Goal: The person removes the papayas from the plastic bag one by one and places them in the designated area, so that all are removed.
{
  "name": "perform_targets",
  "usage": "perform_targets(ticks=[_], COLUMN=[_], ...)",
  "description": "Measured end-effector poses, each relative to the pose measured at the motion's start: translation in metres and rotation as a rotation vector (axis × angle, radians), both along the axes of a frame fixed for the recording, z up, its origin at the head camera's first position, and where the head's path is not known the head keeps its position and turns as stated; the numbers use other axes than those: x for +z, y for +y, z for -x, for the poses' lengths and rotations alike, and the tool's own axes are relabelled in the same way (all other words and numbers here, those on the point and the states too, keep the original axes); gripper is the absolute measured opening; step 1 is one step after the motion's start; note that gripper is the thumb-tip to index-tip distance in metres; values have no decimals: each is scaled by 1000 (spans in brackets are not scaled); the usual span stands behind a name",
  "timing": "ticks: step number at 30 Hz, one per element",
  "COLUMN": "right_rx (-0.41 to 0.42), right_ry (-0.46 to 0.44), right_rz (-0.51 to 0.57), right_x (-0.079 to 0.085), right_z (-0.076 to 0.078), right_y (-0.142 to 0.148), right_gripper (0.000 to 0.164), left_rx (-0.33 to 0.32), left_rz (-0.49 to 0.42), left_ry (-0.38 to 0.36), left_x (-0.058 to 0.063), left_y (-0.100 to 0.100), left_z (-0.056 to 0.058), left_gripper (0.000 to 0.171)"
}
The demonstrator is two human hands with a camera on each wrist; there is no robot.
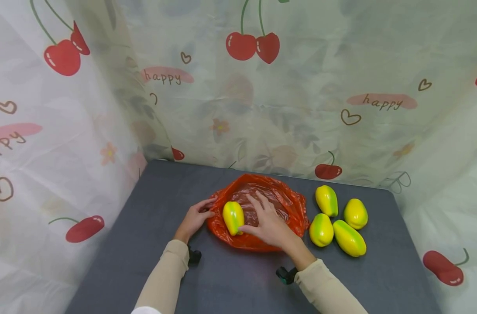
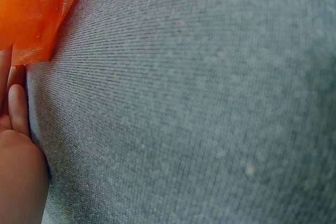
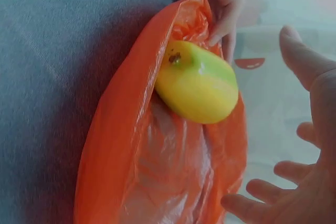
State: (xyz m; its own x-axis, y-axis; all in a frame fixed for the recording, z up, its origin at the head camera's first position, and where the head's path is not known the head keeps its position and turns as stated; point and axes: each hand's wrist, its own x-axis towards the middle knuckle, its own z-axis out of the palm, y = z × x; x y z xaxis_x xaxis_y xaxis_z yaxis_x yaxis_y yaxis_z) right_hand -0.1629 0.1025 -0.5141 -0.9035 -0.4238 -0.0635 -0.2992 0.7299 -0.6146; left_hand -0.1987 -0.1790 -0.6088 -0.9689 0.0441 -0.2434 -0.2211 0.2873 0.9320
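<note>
A red plastic bag (image 1: 258,250) lies spread with its mouth up on the grey table. One yellow-and-green mango (image 1: 233,217) is inside the bag's left part; the right wrist view shows the same mango (image 3: 198,85) against the bag (image 3: 113,129). My left hand (image 1: 193,220) holds the bag's left rim, its fingertips partly hidden by the plastic. My right hand (image 1: 270,224) hovers over the bag's mouth, fingers spread and holding nothing. Its thumb overlaps the mango in the head view, but the right wrist view shows a gap between them.
To the bag's right lie several more mangoes (image 1: 349,238) in a loose cluster. The grey table (image 1: 230,283) meets a hanging curtain (image 1: 301,87) with cherry prints at its back, and more curtain hangs at both sides.
</note>
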Motion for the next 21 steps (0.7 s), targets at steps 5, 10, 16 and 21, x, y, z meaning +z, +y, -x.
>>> perform_targets(ticks=[5,10,16,21], right_rx=[18,41,64,67], right_ry=[-6,-23,-59,-78], right_rz=[24,58,87,67], right_x=[-3,-7,-10,-17], right_z=[4,9,15,20], right_y=[-9,-17,-26,-32], right_gripper=[101,98,91,91], left_rx=[1,7,6,6], left_rz=[7,9,3,3], left_ry=[-3,-6,-18,-9], left_x=[0,0,0,0], left_y=[-1,0,0,0], left_z=[0,-1,1,1], left_gripper=[47,46,46,46])
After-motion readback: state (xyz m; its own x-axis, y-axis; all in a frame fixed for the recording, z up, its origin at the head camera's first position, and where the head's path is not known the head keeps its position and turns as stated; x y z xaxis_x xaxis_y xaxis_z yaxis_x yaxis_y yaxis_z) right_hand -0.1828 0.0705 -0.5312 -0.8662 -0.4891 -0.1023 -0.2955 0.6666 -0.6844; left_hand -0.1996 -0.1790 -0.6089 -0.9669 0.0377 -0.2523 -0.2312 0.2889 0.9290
